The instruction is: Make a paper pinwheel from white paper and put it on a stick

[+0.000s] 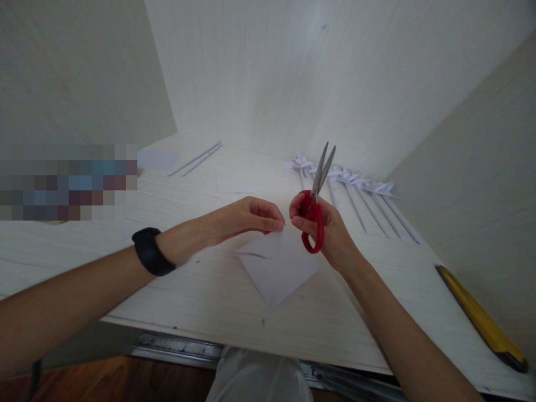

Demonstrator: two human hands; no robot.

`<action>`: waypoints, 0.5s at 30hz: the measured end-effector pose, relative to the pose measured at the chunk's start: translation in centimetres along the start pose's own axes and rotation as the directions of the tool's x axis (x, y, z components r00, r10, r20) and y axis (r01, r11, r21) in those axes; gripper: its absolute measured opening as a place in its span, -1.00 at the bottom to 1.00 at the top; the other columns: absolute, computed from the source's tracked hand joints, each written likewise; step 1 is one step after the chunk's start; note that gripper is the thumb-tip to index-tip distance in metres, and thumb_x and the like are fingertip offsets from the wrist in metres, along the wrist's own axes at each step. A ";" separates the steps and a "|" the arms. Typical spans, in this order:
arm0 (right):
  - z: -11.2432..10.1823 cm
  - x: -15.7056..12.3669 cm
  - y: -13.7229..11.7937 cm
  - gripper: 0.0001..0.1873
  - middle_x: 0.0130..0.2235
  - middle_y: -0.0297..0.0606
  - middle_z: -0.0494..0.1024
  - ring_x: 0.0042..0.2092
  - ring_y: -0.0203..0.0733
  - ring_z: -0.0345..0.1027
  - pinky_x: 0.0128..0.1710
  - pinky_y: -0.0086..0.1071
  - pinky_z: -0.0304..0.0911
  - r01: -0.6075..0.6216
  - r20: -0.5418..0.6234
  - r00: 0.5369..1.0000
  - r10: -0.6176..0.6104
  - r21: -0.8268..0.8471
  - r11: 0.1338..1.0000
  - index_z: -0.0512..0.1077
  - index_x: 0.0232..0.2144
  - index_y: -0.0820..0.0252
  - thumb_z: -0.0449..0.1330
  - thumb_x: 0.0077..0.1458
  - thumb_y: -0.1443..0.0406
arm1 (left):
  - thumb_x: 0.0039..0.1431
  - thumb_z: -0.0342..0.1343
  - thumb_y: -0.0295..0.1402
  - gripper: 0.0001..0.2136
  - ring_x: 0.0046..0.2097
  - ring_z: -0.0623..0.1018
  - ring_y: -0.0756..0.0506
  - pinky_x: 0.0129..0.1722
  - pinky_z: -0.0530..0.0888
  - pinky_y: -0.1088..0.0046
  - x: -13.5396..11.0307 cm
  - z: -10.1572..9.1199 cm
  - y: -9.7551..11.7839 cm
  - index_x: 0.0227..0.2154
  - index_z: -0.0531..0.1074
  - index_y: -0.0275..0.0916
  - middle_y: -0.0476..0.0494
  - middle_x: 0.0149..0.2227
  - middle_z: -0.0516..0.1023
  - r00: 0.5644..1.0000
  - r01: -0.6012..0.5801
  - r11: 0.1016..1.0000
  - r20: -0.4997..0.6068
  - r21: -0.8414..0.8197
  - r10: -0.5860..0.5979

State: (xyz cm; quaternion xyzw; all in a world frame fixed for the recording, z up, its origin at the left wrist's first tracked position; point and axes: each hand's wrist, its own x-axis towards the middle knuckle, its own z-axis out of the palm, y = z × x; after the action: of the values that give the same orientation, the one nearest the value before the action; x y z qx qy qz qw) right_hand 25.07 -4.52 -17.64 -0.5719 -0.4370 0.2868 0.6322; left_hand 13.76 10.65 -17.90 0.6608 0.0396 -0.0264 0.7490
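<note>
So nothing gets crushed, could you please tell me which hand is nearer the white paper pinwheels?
Right. The right hand is close in front of the pinwheels; the left hand is farther away, to their left.

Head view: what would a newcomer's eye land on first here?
Probably the red-handled scissors, held in the right hand with the blades pointing up. Next, the white paper near the middle, its top corner pinched by the left hand. Then the paper pinwheels lined up behind the right hand, and the yellow tool at far right.
</note>
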 end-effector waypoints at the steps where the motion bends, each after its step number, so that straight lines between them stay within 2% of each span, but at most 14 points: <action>1: 0.0 0.0 0.1 -0.74 -0.42 -0.40 0.36 -0.40 -0.34 0.22 -0.39 -0.42 0.17 -0.005 -0.002 1.000 0.005 -0.006 1.000 0.34 -0.39 0.12 0.33 -0.15 0.25 | -0.13 0.26 -0.39 -0.92 -0.52 0.37 0.09 -0.54 0.29 0.60 0.0 0.1 0.1 -0.54 0.50 -0.28 0.03 -0.54 0.44 1.000 0.005 1.000 -0.009 0.007 -0.005; 6: -0.1 0.1 0.4 -0.75 -0.41 -0.40 0.36 -0.39 -0.34 0.22 -0.37 -0.42 0.18 -0.012 0.006 1.000 0.012 -0.014 1.000 0.35 -0.40 0.13 0.33 -0.15 0.26 | -0.14 0.26 -0.40 -0.92 -0.49 0.40 0.08 -0.51 0.32 0.59 0.0 0.2 0.2 -0.53 0.51 -0.29 0.00 -0.51 0.47 1.000 0.019 1.000 -0.021 0.012 -0.019; 15: -0.1 0.2 0.5 -0.75 -0.40 -0.39 0.36 -0.38 -0.34 0.22 -0.37 -0.43 0.18 -0.025 -0.001 1.000 0.025 -0.031 0.999 0.35 -0.42 0.14 0.33 -0.16 0.24 | -0.12 0.28 -0.38 -0.89 -0.52 0.42 0.07 -0.54 0.33 0.59 -0.2 0.1 -0.1 -0.53 0.48 -0.29 0.01 -0.53 0.46 0.998 0.054 0.993 0.020 -0.102 -0.052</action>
State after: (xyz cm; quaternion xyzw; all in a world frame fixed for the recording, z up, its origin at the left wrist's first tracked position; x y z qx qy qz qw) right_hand 25.27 -4.31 -18.11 -0.5871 -0.4341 0.2879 0.6197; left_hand 13.56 10.52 -17.94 0.6199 0.0520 -0.0498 0.7813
